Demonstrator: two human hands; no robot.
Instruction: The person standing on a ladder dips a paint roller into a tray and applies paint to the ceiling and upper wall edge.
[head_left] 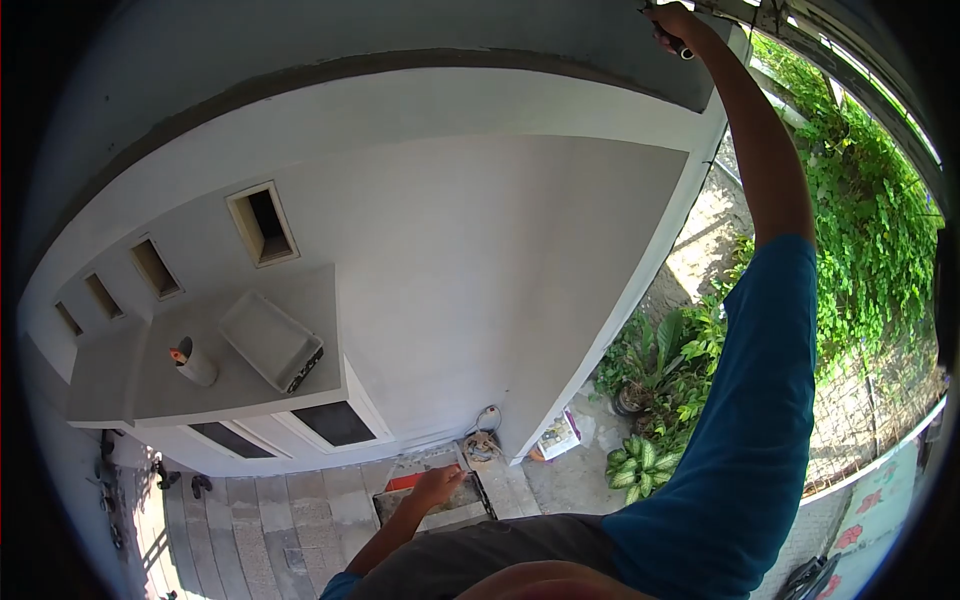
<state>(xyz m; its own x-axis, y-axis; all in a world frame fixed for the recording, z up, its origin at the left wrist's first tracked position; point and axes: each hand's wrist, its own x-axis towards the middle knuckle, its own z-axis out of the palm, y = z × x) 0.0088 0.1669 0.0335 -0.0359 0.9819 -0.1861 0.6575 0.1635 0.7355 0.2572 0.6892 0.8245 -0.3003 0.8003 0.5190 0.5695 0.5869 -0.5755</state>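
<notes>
My right hand (678, 28) is raised at the top, closed around a black-handled tool (685, 50). The handle's end, with a light ring, sticks out below the fist. Its working end lies close to the grey upper wall band (560, 35) and is too small to name. Low in the view, my left hand (440, 487) hangs near my body with its fingers curled. Whether it holds anything cannot be made out. Below it on the floor are a dark-edged tray or board (487, 497) and something red (403, 482), both partly covered by the hand and arm.
A white paint tray (272, 340) and a cylindrical container (197, 366) with an orange-tipped item stand on the grey ledge (150, 385). Potted plants (640, 468), a coiled cord (482, 445) and a printed box or bag (558, 437) sit below. A metal frame (850, 70) runs at upper right.
</notes>
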